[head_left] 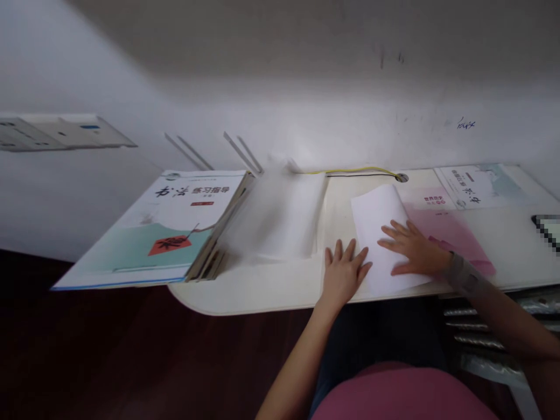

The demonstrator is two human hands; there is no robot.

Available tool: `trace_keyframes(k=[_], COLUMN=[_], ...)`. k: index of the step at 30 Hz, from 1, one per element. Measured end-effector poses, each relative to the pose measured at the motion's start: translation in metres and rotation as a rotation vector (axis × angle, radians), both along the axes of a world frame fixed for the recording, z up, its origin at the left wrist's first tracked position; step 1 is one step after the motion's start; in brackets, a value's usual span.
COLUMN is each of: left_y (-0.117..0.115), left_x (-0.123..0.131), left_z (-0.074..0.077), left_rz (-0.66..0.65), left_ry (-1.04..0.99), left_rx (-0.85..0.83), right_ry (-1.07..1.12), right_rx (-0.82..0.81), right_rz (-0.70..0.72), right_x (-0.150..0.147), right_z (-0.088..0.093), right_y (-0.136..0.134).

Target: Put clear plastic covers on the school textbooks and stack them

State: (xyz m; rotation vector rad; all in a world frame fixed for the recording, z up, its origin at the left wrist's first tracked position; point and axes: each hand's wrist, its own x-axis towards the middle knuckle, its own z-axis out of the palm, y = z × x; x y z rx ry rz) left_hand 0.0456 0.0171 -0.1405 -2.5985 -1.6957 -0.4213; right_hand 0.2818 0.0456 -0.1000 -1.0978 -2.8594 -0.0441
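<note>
My right hand lies with spread fingers on a folded white sheet of paper, a band round its wrist. Partly under that paper rests a pink-covered book. Just left of the sheet, my left hand is flat with its fingers apart, near the front edge of the white desk; its thumb tip is close to the paper's edge. Farther left is a blurred stack of white sheets, seen without either hand on it.
A tall stack of books with a green-and-white cover stands at the desk's left end. Another booklet lies at the back right. A yellow cable runs along the wall to a round hole. A wall socket panel is at left.
</note>
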Motion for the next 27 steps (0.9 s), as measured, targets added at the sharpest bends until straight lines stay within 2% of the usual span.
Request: trace_keyframes(k=[3, 8, 13, 22, 27], left_y=[0.000, 0.000, 0.000, 0.001, 0.001], left_x=[0.000, 0.000, -0.001, -0.003, -0.004], left_z=[0.001, 0.000, 0.000, -0.002, -0.002], left_rz=[-0.002, 0.001, 0.008, 0.012, 0.003], left_ry=[-0.010, -0.011, -0.010, -0.040, -0.047], left_rx=[-0.003, -0.015, -0.039, -0.057, -0.054], right_ry=[0.011, 0.048, 0.080, 0.086, 0.083], right_rx=[-0.011, 0.019, 0.022, 0.109, 0.117], right_rz=[0.136, 0.112, 0.111, 0.002, -0.025], right_x=[0.019, 0.041, 0.033, 0.030, 0.028], right_z=[0.008, -0.005, -0.011, -0.019, -0.016], right_y=[-0.024, -0.040, -0.038, -0.044, -0.047])
